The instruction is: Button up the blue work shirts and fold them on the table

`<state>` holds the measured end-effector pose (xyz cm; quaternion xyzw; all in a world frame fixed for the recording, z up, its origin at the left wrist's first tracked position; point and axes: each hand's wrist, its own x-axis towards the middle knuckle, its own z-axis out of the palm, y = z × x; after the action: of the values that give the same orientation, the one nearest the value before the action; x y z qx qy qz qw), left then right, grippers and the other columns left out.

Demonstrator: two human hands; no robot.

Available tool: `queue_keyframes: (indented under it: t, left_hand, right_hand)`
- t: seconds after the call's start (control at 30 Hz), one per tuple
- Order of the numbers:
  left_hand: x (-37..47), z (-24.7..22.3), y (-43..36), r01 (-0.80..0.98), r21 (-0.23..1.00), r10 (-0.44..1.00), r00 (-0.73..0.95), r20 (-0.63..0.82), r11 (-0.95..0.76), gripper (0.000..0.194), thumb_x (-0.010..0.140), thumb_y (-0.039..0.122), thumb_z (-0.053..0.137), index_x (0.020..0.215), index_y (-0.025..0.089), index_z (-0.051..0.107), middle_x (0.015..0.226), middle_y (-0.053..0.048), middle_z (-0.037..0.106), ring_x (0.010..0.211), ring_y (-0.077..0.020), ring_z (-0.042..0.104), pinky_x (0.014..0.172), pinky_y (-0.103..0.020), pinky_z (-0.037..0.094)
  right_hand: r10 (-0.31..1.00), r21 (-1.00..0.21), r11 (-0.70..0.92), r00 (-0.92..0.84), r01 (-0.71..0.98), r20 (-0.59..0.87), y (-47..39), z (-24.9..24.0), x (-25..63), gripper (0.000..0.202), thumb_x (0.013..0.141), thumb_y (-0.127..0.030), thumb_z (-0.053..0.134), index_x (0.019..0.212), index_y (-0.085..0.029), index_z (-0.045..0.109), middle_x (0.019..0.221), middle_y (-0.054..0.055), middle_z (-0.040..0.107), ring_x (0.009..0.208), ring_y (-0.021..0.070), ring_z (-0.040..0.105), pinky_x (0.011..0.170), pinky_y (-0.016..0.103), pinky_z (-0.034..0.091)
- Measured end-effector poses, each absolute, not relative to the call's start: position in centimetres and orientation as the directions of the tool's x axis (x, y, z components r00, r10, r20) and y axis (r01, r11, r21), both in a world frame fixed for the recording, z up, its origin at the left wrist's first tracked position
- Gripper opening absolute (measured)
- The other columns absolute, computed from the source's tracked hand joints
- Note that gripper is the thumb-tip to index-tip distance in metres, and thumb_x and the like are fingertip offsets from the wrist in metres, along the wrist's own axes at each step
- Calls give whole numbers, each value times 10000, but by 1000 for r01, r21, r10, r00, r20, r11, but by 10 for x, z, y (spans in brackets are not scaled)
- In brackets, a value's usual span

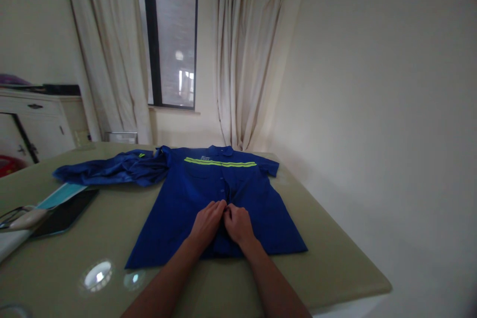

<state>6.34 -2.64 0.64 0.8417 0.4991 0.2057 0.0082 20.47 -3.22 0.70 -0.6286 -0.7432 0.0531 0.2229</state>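
Note:
A blue short-sleeved work shirt (179, 208) lies spread on the table, collar towards the window, with a yellow-green reflective stripe across its chest. Its front placket runs down the middle, and a few buttons show above my hands. My left hand (208, 219) is closed on the placket edge, fingertips pinched together. Right beside it, my right hand (238, 222) is closed on the opposite edge of the same placket. The fingertips of both hands almost meet. Whether a button sits between them is hidden.
A crumpled blue garment (112, 168) lies left of the shirt. Nearer on the left are a black tablet-like slab (67, 213), a light-blue face mask (61, 196) and eyeglasses (17, 216). The glossy table (335, 268) ends at a rounded corner on the right, along the wall.

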Motion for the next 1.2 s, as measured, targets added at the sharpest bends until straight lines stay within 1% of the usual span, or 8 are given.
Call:
queue_keyframes:
  t: [0.2, 0.37, 0.5, 0.63, 0.8, 0.87, 1.07, 1.2]
  left_hand:
    - [64, 6, -25, 839, 243, 848, 387, 363, -487, 182, 986, 106, 421, 992, 242, 542, 988, -29, 684, 946, -196, 612, 804, -266, 468]
    - [64, 3, -24, 804, 277, 830, 413, 376, -526, 209, 951, 75, 449, 1003, 252, 548, 975, -14, 685, 933, -184, 617, 796, -259, 463]
    - [63, 1, -23, 788, 295, 821, 416, 391, -541, 180, 963, 100, 447, 1002, 247, 543, 1007, -29, 686, 955, -198, 615, 829, -278, 467]
    - [62, 1, -24, 769, 316, 815, 430, 389, -556, 200, 951, 84, 451, 1010, 251, 545, 1018, -23, 696, 972, -188, 628, 853, -267, 471]
    - [62, 0, -26, 765, 372, 835, 382, 397, -527, 191, 950, 88, 426, 981, 242, 535, 973, -30, 689, 933, -192, 636, 797, -267, 480]
    - [62, -1, -24, 755, 405, 841, 359, 404, -516, 193, 949, 91, 420, 969, 246, 532, 961, -24, 688, 928, -185, 643, 806, -265, 482]
    - [57, -8, -14, 680, 540, 856, 280, 434, -496, 123, 974, 167, 433, 965, 261, 512, 896, 8, 694, 844, -159, 694, 782, -256, 499]
    - [55, -10, -11, 640, 612, 872, 213, 441, -466, 94, 948, 186, 480, 974, 268, 517, 892, 16, 712, 847, -166, 718, 765, -263, 508]
  right_hand:
    - [970, -312, 113, -37, 943, 240, -34, 9, 203, 231, 1009, -330, 501, 971, -213, 697, 912, 90, 786, 862, 245, 751, 683, 266, 415]
    - [969, -307, 113, -36, 945, 246, -38, 11, 199, 288, 1051, -374, 441, 1014, -216, 679, 948, 100, 785, 860, 236, 753, 698, 278, 430]
    - [972, -318, 50, 27, 947, 232, -39, 11, 196, 268, 1053, -349, 446, 1031, -216, 678, 980, 102, 784, 860, 234, 752, 705, 281, 441]
    - [968, -327, 130, -49, 936, 246, -38, 7, 197, 230, 1024, -308, 490, 1024, -201, 694, 976, 103, 785, 870, 229, 747, 726, 272, 442]
    - [949, -336, 191, -87, 922, 303, -37, 5, 202, 300, 1033, -295, 449, 929, -199, 713, 895, 100, 787, 830, 220, 744, 714, 256, 417]
    - [945, -375, 203, -81, 904, 317, -35, 5, 204, 279, 1017, -261, 466, 906, -200, 715, 867, 85, 786, 803, 205, 738, 697, 242, 405]
    - [934, -589, 290, -89, 754, 346, -29, 2, 210, 203, 941, -207, 552, 869, -210, 741, 704, 3, 736, 645, 147, 681, 617, 206, 386]
    - [924, -636, 315, -74, 704, 376, -28, 0, 212, 227, 943, -237, 543, 911, -219, 767, 712, 5, 739, 646, 152, 680, 635, 209, 408]
